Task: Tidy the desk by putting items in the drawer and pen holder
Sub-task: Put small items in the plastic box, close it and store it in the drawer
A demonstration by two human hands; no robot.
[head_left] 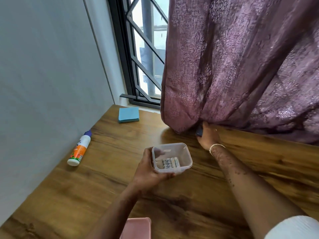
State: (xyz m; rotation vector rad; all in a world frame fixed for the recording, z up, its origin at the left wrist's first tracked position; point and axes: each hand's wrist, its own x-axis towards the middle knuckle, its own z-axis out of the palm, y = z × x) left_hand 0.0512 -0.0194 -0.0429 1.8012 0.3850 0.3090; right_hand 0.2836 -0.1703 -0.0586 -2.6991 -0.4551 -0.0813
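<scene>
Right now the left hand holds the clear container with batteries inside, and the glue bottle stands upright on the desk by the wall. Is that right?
Not quite. The head view shows the glue bottle lying on its side on the desk by the wall, not standing upright. The rest is right: the left hand holds the clear container with batteries inside.
</scene>
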